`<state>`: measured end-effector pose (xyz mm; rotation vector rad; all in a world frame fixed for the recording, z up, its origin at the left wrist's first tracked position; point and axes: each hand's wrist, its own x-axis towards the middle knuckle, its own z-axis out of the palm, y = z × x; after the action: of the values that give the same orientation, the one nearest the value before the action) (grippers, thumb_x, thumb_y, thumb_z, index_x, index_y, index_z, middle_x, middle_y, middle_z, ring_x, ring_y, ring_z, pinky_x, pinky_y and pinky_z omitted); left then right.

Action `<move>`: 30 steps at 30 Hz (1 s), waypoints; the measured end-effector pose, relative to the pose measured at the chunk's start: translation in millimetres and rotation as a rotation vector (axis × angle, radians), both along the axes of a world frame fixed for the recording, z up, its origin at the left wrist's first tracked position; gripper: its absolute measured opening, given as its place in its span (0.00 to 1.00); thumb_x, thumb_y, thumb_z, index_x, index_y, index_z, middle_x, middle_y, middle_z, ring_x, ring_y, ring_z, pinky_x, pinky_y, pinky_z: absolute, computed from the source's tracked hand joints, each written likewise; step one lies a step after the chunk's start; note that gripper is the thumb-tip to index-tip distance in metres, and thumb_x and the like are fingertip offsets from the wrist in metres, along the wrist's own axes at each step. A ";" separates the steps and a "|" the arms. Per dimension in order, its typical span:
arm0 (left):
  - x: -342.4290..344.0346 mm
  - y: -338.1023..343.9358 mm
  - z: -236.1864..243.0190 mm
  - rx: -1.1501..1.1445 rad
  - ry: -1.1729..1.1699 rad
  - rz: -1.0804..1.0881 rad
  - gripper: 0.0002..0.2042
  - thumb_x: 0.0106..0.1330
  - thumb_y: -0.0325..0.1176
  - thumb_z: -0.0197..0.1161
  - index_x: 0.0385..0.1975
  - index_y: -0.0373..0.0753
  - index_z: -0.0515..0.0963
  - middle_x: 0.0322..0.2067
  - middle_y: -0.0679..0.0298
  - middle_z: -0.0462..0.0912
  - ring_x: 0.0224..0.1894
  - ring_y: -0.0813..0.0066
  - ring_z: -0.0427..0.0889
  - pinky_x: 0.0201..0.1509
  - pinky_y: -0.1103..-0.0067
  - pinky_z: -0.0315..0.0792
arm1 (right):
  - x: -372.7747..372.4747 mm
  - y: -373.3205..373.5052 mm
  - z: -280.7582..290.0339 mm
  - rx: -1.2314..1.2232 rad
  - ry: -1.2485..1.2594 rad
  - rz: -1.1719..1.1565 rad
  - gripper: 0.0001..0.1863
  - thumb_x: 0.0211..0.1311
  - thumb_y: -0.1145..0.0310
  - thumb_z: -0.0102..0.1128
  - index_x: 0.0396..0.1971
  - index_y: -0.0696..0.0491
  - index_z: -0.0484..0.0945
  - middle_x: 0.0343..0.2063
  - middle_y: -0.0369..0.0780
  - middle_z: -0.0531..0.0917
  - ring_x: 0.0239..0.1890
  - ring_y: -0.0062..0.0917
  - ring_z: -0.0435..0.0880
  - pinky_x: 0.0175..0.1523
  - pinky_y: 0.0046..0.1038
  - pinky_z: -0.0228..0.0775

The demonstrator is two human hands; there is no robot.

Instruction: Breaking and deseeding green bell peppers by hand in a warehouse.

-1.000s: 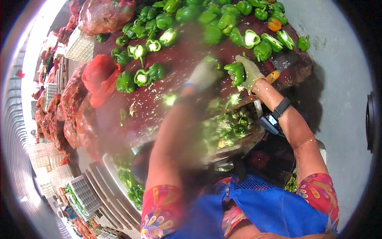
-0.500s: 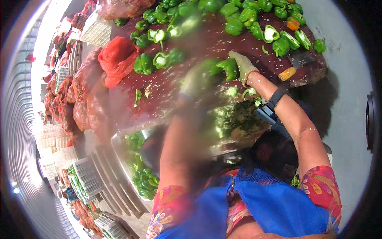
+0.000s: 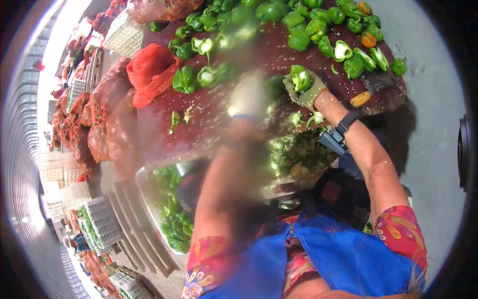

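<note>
Over the seed-flecked, dark red board (image 3: 199, 134), the right hand (image 3: 309, 93), in pale fabric, curls round a glossy cut pepper (image 3: 300, 78), the left hand (image 3: 247, 97) too blurred to tell its grip, and beyond, plump peppers (image 3: 271, 11) run cut off at the top.

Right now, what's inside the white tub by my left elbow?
Glossy green peppers show inside the white tub. Your left forearm and a blurred dark shape cover part of its right side; the peppers hide the bottom.
</note>
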<state>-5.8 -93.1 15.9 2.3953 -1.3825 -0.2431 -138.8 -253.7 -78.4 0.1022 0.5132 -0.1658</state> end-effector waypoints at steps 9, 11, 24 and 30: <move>-16.1 -52.3 -3.2 0.377 0.093 -0.129 0.17 0.60 0.38 0.59 0.45 0.36 0.78 0.41 0.48 0.82 0.42 0.51 0.83 0.45 0.62 0.78 | -10.1 -15.4 -2.2 -0.165 -0.340 0.080 0.23 0.70 0.51 0.44 0.42 0.57 0.78 0.39 0.45 0.82 0.34 0.34 0.80 0.36 0.34 0.77; 6.3 -47.3 -41.0 0.275 0.028 -0.102 0.20 0.58 0.44 0.62 0.44 0.36 0.80 0.40 0.49 0.83 0.43 0.52 0.83 0.47 0.63 0.78 | -4.2 -10.1 15.9 -0.273 -0.253 0.096 0.27 0.71 0.48 0.43 0.42 0.58 0.79 0.40 0.47 0.82 0.30 0.35 0.79 0.33 0.35 0.77; -14.7 -12.2 11.4 -0.284 -0.092 0.008 0.11 0.61 0.41 0.62 0.37 0.43 0.79 0.36 0.54 0.80 0.37 0.54 0.81 0.41 0.64 0.76 | -8.0 -1.4 20.4 -0.249 -0.453 -0.015 0.22 0.71 0.52 0.46 0.41 0.56 0.79 0.37 0.44 0.82 0.34 0.35 0.81 0.38 0.36 0.78; -46.4 -22.6 15.5 -0.529 -0.140 -0.380 0.10 0.62 0.40 0.63 0.36 0.42 0.80 0.33 0.55 0.79 0.33 0.55 0.82 0.35 0.65 0.75 | -10.0 7.3 30.1 -1.028 -0.219 0.049 0.12 0.70 0.63 0.44 0.44 0.48 0.75 0.41 0.35 0.81 0.43 0.23 0.78 0.52 0.29 0.73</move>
<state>-52.2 -115.7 31.3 1.7399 -1.7051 0.1824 -148.9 -246.4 -48.3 -0.8859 0.1656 -0.3482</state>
